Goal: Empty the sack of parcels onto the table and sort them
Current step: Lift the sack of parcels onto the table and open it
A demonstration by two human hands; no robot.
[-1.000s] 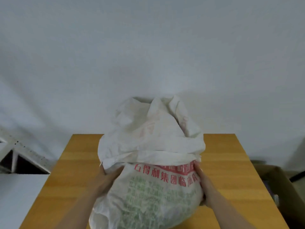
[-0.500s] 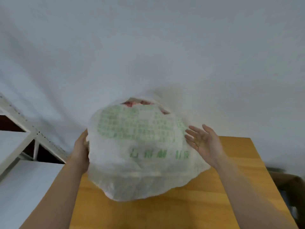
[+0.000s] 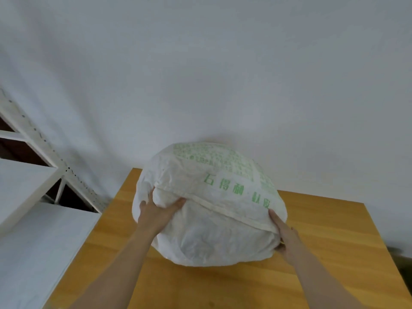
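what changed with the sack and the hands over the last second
The sack was turned over: its folded mouth was up, now its sewn bottom seam faces the person. The right hand, off it midway, holds its right end again; the left hand moved to pinch the fabric by the seam. Wooden table and white rack unchanged.

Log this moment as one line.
sack: on table, seam up | left grip: pinches sack at seam | right grip: holds sack end | emptying: not yet done
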